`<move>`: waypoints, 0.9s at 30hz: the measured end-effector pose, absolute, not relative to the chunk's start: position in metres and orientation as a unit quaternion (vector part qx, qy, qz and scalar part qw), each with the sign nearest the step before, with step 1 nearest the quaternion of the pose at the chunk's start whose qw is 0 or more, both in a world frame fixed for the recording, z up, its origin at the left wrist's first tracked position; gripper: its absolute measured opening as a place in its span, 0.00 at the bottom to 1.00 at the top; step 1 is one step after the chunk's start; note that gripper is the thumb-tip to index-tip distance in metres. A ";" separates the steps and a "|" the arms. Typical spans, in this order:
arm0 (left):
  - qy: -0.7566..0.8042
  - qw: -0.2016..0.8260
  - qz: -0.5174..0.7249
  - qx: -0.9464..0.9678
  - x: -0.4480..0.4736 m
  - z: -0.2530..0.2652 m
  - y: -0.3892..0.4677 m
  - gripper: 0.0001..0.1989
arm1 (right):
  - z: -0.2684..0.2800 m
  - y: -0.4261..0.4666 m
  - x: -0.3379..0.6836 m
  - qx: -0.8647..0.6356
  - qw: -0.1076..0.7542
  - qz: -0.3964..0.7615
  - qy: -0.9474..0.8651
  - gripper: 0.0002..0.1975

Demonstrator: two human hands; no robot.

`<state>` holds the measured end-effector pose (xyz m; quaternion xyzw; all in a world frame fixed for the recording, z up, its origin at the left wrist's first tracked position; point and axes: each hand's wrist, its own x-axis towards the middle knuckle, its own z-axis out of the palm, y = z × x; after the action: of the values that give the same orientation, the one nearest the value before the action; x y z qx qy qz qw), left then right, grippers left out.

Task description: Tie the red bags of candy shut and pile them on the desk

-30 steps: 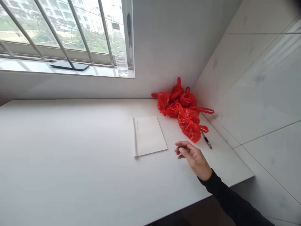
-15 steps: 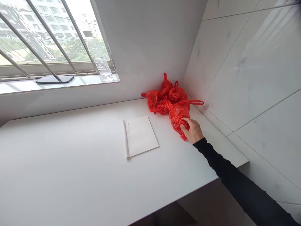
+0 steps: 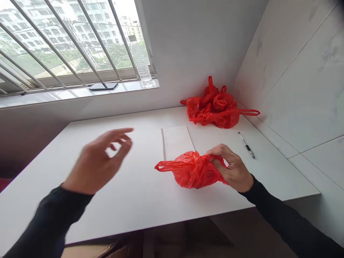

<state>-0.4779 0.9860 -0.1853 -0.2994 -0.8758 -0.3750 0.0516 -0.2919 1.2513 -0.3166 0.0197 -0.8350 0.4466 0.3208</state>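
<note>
Counting the table (image 3: 120, 208): we see one.
Red bag heap (image 3: 215, 109): one, far corner; bags overlap, count unclear.
Held bag (image 3: 190, 175): one, partly hiding one notebook (image 3: 176, 139).
Left hand (image 3: 96, 161): thumb and fingers apart.
Right hand (image 3: 232, 170): pinching held bag.
Pen (image 3: 247, 147): one.

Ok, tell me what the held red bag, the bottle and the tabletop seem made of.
Held red bag: looks like thin plastic film, glossy, crinkled and partly see-through. Bottle: probably clear plastic, shiny, with ribbed transparent walls. Tabletop: perhaps laminate, satin white, with no grain showing; its core can't be told.
</note>
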 end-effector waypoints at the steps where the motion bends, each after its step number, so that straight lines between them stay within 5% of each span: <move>1: -0.864 -0.006 -0.363 -0.349 -0.477 -0.193 1.002 0.14 | -0.321 1.246 -0.294 0.027 0.306 0.458 -0.834 0.09; 4: -0.815 -0.165 -0.336 -0.443 -0.472 -0.224 1.054 0.10 | -0.332 1.239 -0.297 0.013 0.267 0.479 -0.836 0.10; 9: -0.775 -0.235 -0.348 -0.472 -0.439 -0.269 1.081 0.07 | -0.337 1.245 -0.289 -0.043 0.242 0.472 -0.847 0.12; 20: -0.827 -0.130 -0.464 -0.289 -0.407 -0.306 1.017 0.09 | -0.339 1.254 -0.277 -0.145 0.258 0.456 -0.839 0.12; 25: -0.815 -0.110 -0.493 -0.283 -0.397 -0.307 1.017 0.09 | -0.327 1.231 -0.283 -0.019 0.271 0.355 -0.894 0.19; 27: -0.819 -0.103 -0.500 -0.262 -0.396 -0.309 1.016 0.09 | -0.326 1.226 -0.288 0.023 0.269 0.335 -0.903 0.12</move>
<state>-0.3960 1.0157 -0.3092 -0.2625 -0.8190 -0.4998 -0.1031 -0.2880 1.2259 -0.3260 0.0229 -0.9027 0.3350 0.2690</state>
